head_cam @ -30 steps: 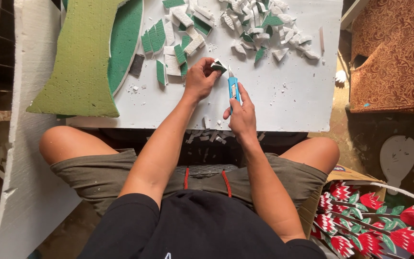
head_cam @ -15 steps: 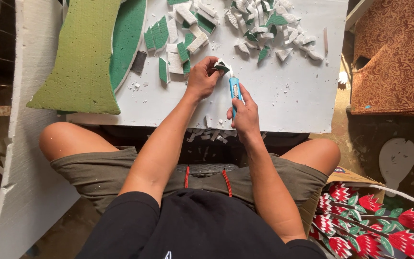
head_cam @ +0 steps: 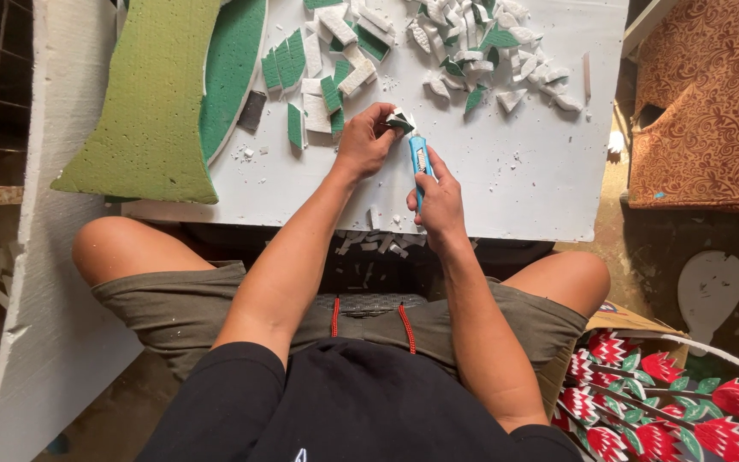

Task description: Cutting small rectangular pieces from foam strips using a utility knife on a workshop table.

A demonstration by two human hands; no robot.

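On the white foam board (head_cam: 506, 171) laid across the person's knees, the left hand (head_cam: 365, 141) pinches a small green-and-white foam piece (head_cam: 400, 122) in closed fingers, while the right hand (head_cam: 440, 195) is wrapped tight around a blue utility knife (head_cam: 419, 162), its tip right at that piece. A good heap of cut pieces (head_cam: 472, 43) already lies scattered beyond the hands, so the cutting looks well under way. The large green foam shape (head_cam: 156, 94) to the left sits whole, apparently uncut.
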